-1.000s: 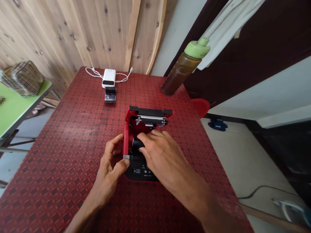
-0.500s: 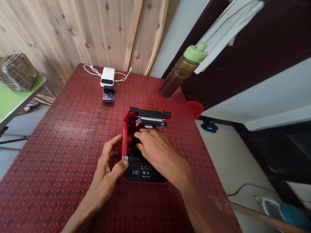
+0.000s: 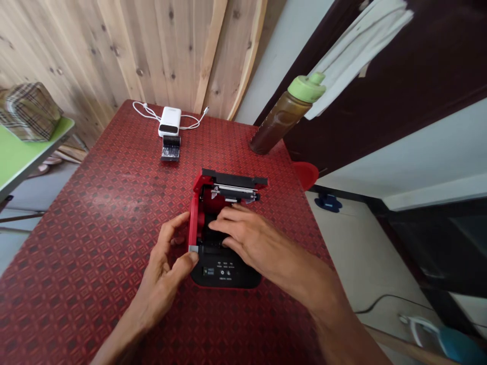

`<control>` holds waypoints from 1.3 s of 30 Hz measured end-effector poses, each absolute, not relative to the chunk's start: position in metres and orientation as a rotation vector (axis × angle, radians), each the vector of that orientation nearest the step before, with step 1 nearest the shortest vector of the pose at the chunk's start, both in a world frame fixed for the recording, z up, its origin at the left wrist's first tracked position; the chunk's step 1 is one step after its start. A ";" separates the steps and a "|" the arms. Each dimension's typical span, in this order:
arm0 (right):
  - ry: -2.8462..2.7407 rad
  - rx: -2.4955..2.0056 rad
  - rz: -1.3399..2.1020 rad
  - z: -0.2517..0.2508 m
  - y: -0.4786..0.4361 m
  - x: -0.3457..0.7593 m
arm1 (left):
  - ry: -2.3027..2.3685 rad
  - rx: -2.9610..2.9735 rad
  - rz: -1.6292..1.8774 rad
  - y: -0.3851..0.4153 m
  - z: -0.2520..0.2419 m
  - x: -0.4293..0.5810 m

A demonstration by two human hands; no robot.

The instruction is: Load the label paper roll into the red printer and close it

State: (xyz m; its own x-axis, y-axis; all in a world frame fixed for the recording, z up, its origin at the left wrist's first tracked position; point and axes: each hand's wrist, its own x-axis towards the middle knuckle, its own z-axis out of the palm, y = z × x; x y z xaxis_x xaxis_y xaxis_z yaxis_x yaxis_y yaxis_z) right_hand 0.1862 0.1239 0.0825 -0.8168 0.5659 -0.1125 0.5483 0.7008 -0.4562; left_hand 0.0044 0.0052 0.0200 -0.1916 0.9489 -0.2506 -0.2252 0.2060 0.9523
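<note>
narrow gap between right hand and raised printer lid, lid blocking the far side

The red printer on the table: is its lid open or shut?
Open: the lid of the red printer stands raised, and the right hand reaches inside.

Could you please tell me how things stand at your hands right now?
Left hand at the red printer's side. Right hand reaching into its open compartment. Nothing in the way.
</note>
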 end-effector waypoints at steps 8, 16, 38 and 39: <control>-2.814 -0.776 0.837 0.068 0.130 0.192 | 1.307 0.792 1.259 0.005 0.019 0.005; -2.479 -0.888 0.730 0.070 0.107 0.201 | 1.270 0.786 1.268 0.004 0.018 0.005; -2.258 -0.800 0.083 0.049 0.055 0.203 | 1.307 1.251 1.600 0.090 0.055 -0.017; -2.254 -0.808 0.058 0.049 0.053 0.204 | 1.296 1.256 1.606 0.092 0.059 -0.015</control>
State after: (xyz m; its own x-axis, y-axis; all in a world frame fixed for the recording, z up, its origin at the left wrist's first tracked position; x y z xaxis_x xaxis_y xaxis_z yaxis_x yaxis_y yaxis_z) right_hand 0.2035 0.0535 0.0487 -0.5367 0.5671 0.6247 0.5342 0.8015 -0.2686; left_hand -0.0145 0.0916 0.0592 -0.2756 0.9286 0.2485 0.0465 -0.2453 0.9683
